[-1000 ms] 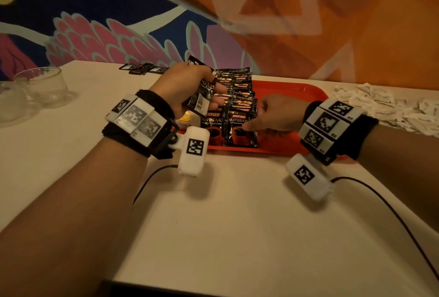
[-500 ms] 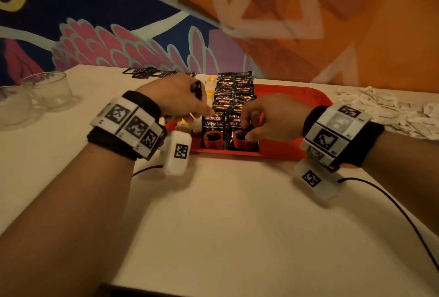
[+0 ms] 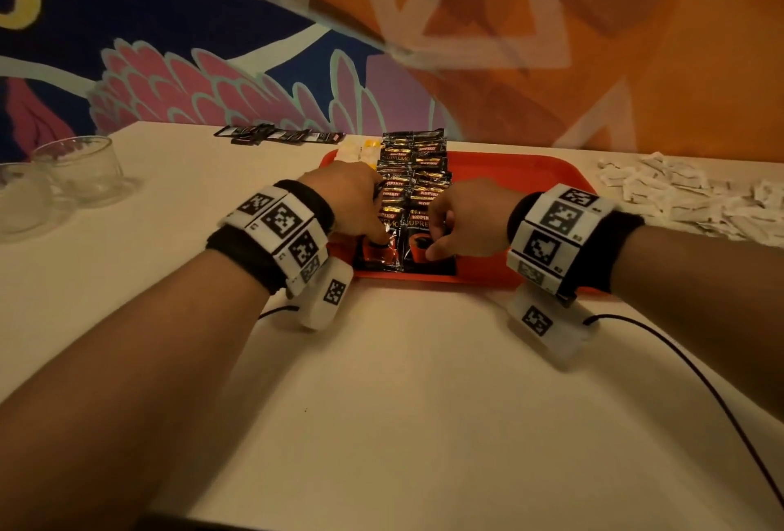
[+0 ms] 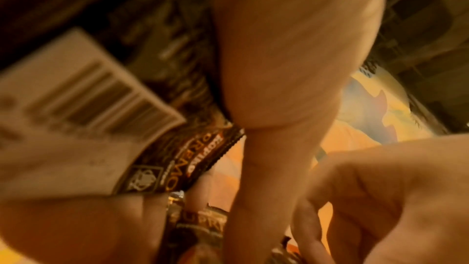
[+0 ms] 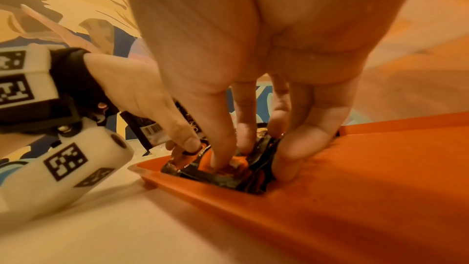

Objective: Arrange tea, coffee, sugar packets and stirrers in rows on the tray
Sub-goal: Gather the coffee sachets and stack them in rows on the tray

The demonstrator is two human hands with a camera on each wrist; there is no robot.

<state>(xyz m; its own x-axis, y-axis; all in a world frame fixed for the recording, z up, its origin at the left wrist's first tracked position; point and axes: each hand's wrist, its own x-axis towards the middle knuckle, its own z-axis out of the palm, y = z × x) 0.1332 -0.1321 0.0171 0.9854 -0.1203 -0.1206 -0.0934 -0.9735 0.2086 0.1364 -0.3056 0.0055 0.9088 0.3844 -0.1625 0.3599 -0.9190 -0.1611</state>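
Red plastic tray (image 3: 509, 174) sits on my table (image 3: 382, 382), and everything else I place from it. Two rows of black coffee packets (image 3: 418, 186) run down the tray's left part, overlapping from its far rim to its near rim. My left hand (image 3: 352, 203) is over the left row at the near end, fingers curled round a spare packet (image 5: 149, 127) tucked under the palm (its barcode panel shows in the left wrist view), while the thumb tip presses on the nearest packet of that row (image 3: 379, 252). My right hand (image 3: 466, 220) is beside it over the right row, fingers bent downward and a little apart, their tips pressing on the nearest packet there (image 5: 223, 176); the thumb rests on the tray floor just right of that packet. Whether this hand pinches the packet or only pushes on it I cannot tell.

Left of the coffee rows, at the tray's far left corner, lie pale and yellow packets (image 3: 360, 148), too blurred to name. Beyond that corner, on the table, lie a few dark sachets (image 3: 275, 135). Right of the tray, well apart from the rows, is a loose heap of white packets (image 3: 687, 195). Far left of the tray stand two clear glass bowls (image 3: 76, 167).
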